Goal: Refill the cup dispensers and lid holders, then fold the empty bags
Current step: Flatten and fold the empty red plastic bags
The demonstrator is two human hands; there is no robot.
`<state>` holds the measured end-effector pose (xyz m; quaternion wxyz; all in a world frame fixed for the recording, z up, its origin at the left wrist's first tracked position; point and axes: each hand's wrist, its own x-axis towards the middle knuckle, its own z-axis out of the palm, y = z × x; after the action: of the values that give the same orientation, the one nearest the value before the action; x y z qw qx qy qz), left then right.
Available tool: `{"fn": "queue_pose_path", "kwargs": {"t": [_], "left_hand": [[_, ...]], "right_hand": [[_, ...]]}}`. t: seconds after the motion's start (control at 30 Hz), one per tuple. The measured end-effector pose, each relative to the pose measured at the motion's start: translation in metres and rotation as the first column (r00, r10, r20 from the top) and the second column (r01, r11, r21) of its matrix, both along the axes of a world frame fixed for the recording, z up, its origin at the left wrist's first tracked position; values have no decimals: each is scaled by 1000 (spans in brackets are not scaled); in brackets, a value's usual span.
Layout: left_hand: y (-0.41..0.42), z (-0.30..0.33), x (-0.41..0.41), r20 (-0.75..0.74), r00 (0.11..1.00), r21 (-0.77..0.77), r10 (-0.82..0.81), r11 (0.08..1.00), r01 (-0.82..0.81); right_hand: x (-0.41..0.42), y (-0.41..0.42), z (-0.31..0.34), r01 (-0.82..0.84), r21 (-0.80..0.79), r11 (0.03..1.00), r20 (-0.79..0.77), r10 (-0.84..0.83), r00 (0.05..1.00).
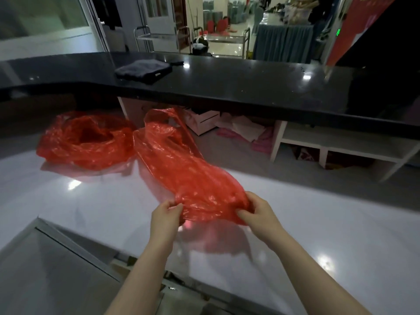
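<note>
A long red plastic bag (181, 169) stretches across the white counter (318, 223) from the middle toward me. My left hand (164, 215) pinches its near end on the left side. My right hand (259, 212) pinches the same end on the right side, and that end is lifted slightly off the surface. A second red plastic bag (86, 139) lies crumpled and open-mouthed on the counter at the left, apart from both hands. No cups, lids or dispensers are in view.
A raised black countertop (250, 87) runs across behind the white one, with a folded dark cloth (143, 70) on it. White shelving (336, 144) sits below it at the right. A glass-topped cabinet (45, 269) lies at the near left.
</note>
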<state>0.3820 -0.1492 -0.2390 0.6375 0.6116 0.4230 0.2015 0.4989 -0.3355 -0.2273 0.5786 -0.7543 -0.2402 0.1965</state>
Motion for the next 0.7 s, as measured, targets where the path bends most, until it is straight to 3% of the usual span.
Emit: {"fn": "queue_pose_path", "kwargs": {"t": [0.1, 0.2, 0.33, 0.5, 0.6, 0.7], "left_hand": [[15, -9, -10, -17, 997, 0, 71, 998, -71], [32, -17, -23, -56, 986, 19, 154, 988, -153], [44, -21, -37, -68, 979, 39, 190, 981, -188], [38, -23, -37, -154, 968, 251, 197, 956, -154], [40, -27, -42, -73, 989, 207, 131, 972, -113], [42, -32, -48, 169, 976, -2, -134, 991, 136]], "right_hand": [[16, -23, -12, 273, 35, 961, 19, -274, 962], [33, -51, -28, 435, 6, 900, -8, -435, 900], [44, -81, -45, 559, -59, 827, 57, -556, 829], [43, -95, -57, 633, -118, 765, 11, -636, 771], [39, -103, -61, 653, -142, 744, -32, -662, 748], [37, -109, -63, 655, -156, 739, -67, -670, 739]]}}
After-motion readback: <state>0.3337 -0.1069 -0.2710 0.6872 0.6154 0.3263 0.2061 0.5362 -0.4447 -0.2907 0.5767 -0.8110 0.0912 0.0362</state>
